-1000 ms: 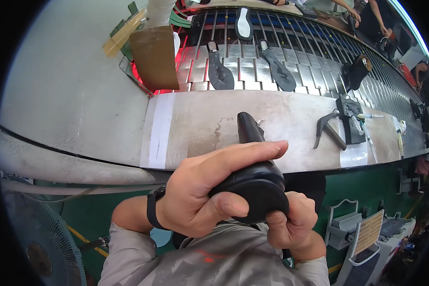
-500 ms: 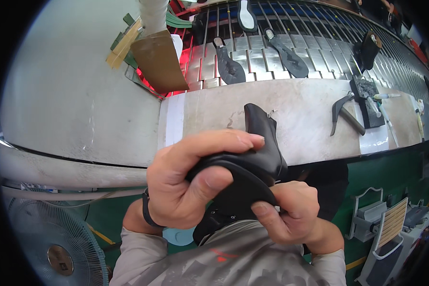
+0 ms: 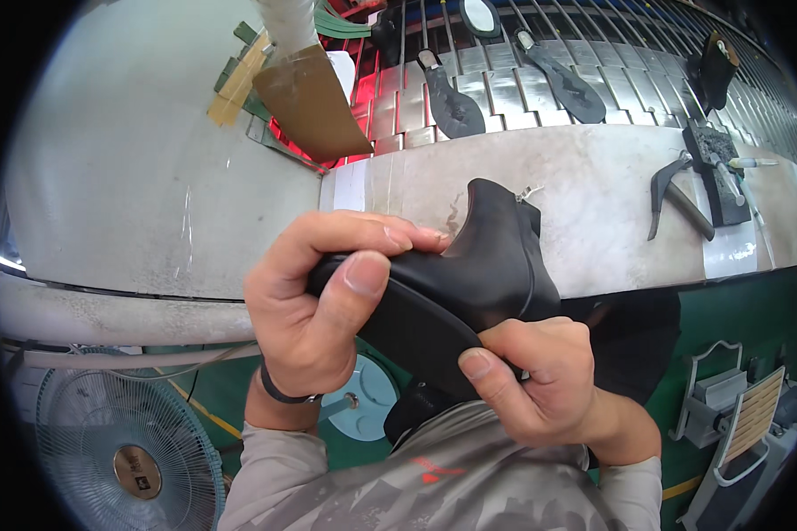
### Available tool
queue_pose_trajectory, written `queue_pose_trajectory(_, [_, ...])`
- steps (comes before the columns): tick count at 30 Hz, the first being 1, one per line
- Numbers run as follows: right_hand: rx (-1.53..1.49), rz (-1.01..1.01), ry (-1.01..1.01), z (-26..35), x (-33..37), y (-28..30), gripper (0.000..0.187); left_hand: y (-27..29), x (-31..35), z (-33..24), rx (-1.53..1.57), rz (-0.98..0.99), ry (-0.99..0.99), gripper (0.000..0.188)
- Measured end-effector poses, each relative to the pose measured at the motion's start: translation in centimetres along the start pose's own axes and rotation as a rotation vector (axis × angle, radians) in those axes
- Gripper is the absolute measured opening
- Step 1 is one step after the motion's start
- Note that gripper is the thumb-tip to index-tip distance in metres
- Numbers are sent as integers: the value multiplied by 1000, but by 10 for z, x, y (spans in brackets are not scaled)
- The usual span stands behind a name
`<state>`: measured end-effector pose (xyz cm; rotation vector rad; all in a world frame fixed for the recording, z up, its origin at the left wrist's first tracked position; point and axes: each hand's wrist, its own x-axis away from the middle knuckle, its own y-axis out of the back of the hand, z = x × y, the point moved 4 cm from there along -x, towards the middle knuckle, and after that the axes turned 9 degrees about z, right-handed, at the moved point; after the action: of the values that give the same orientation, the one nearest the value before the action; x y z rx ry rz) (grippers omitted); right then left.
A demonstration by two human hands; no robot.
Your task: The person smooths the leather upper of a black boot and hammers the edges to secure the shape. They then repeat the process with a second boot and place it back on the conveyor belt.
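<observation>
The counter [image 3: 593,203] runs across the view; just off its near edge, a black ankle boot [image 3: 469,283] lies sole-up, long axis left-right. The left hand [image 3: 319,301] clamps the toe, the right hand [image 3: 531,380] the heel.

Bench: pale worn ledge [image 3: 593,203], taped in places.
On it: black pincers [image 3: 675,190], dark block [image 3: 715,168].
Conveyor: metal slats [image 3: 496,84], loaded with black soles [image 3: 452,99].

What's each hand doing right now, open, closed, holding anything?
Left hand: closed around the toe end of the black ankle boot, thumb pressed on its sole.
Right hand: closed on the same boot's heel end.
</observation>
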<state>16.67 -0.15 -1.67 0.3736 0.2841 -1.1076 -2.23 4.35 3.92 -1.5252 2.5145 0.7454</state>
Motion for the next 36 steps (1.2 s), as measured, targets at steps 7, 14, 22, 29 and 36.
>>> queue_pose_trajectory(7, [718, 129, -14, -34, -12, 27, 22, -46, 51, 100, 131, -327, -61, 49])
queue_pose_trajectory(14, [940, 69, 54, -85, 16, 58, 21, -80, 51, 150, -123, -80, -72, 49])
queue_pose_trajectory(22, [933, 313, -130, -81, 12, 66, 24, -87, 48, 150, 2, -139, -50, 39])
queue_pose_trajectory(29, [895, 291, -132, -77, 11, 72, 25, -92, 41, 144, 100, -224, 37, 36])
queue_pose_trajectory(36, [896, 264, -73, -85, 11, 75, 29, -94, 22, 139, 86, -241, 126, 31])
